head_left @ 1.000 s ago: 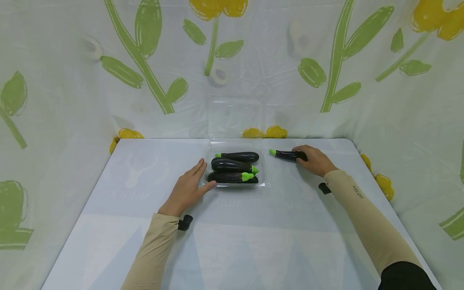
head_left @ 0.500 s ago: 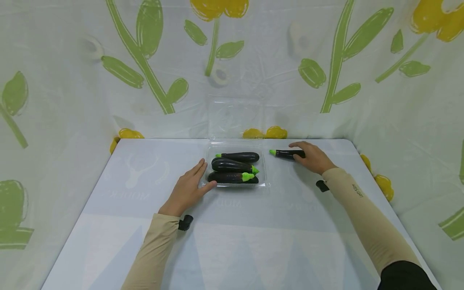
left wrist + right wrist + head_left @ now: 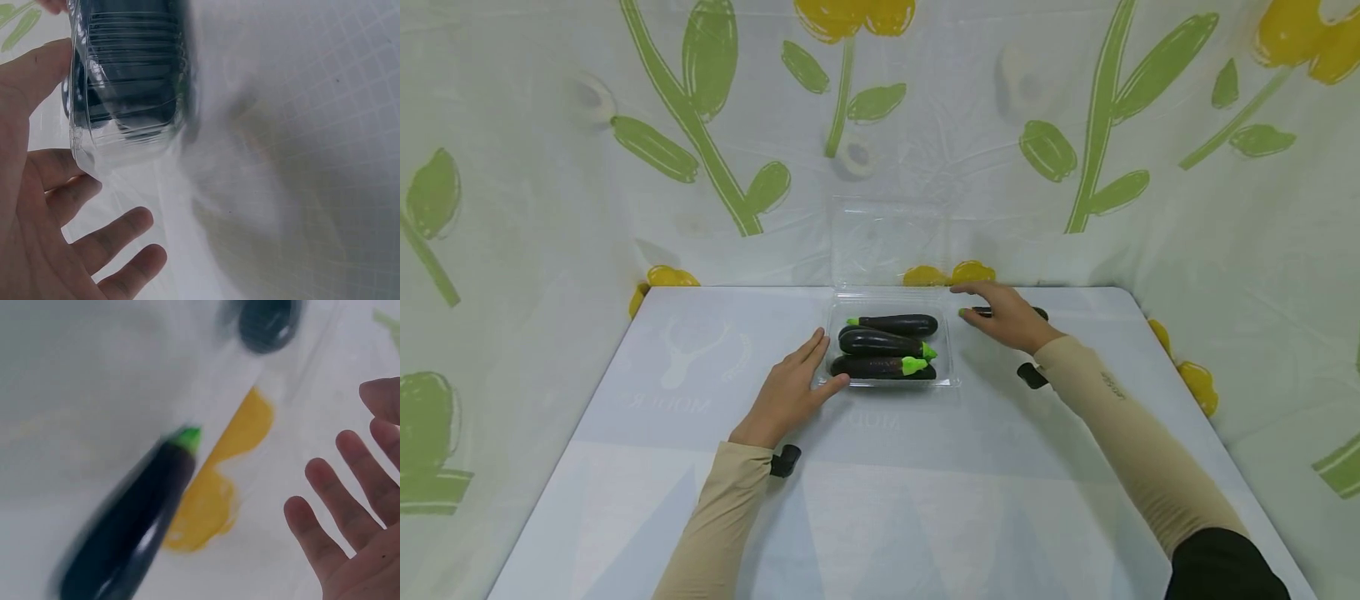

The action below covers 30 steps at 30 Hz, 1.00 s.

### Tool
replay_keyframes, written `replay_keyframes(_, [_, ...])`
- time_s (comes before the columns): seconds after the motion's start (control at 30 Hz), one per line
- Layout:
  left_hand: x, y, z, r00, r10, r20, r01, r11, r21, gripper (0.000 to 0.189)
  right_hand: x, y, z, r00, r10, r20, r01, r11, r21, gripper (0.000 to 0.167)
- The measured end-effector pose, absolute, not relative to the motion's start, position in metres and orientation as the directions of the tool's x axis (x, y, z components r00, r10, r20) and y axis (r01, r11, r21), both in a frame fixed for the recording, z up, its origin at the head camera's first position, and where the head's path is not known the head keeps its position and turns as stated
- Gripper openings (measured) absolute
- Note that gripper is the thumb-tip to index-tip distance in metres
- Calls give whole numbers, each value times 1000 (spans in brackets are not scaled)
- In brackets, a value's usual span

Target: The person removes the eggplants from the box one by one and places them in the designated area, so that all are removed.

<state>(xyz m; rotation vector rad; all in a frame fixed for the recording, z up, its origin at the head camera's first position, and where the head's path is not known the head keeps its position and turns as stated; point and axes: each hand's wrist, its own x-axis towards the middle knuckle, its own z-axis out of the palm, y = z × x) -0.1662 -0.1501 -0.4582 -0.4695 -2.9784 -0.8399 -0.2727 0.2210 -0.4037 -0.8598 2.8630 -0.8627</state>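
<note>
A clear plastic clamshell box (image 3: 953, 358) holds several dark eggplants (image 3: 880, 342) with bright green caps. My left hand (image 3: 786, 392) rests against the box's left front corner, thumb along the front and fingers along the left side. In the left wrist view, the thumb (image 3: 37, 75) and index finger touch the box rim while the other fingers stand apart. To the right of the box lies a loose eggplant (image 3: 131, 519), partly hidden in the head view. Over it hovers my right hand (image 3: 1011, 321), fingers extended and holding nothing; the right wrist view shows a gap between them.
The box's transparent lid (image 3: 887, 242) stands raised at the back, in front of a curtain (image 3: 955, 125) printed with leaves and yellow flowers. The white table (image 3: 880, 500) has its back edge just behind the box. Curtain also borders both sides.
My right hand has let go of the loose eggplant's right end and moved left over it, toward the box. The left hand and the box have stayed put.
</note>
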Motion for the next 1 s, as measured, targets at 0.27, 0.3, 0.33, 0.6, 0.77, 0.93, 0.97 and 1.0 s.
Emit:
replay_keyframes(0.27, [-166, -150, -459, -955, 281, 96, 289, 809, 512, 86, -269, 188, -397, -782, -607, 141, -529, 529, -664, 44])
replay_keyframes(0.3, [-166, -150, -459, -955, 281, 96, 290, 809, 512, 86, -269, 184, -398, -777, -615, 134, -526, 518, -674, 44])
replay_keyframes(0.33, [-166, -150, -459, -955, 281, 96, 289, 809, 512, 86, -268, 180, -398, -773, -621, 128, -522, 509, -684, 43])
replay_keyframes(0.6, [-167, -151, -460, -957, 275, 94, 283, 810, 514, 86, -264, 151, -398, -733, -679, 30, -484, 491, -724, 45])
replay_keyframes(0.77, [-167, -151, -461, -957, 276, 85, 279, 808, 519, 86, -267, 139, -403, -714, -699, -35, -476, 522, -708, 45])
replay_keyframes(0.93, [-167, -151, -460, -958, 276, 80, 276, 805, 525, 86, -267, 131, -404, -700, -705, -112, -468, 572, -674, 44])
replay_keyframes(0.97, [-166, -151, -460, -958, 275, 79, 274, 805, 525, 86, -267, 130, -404, -700, -704, -124, -469, 583, -664, 44])
replay_keyframes(1.0, [-166, -151, -460, -959, 274, 77, 273, 806, 526, 86, -267, 128, -405, -700, -701, -133, -472, 594, -652, 43])
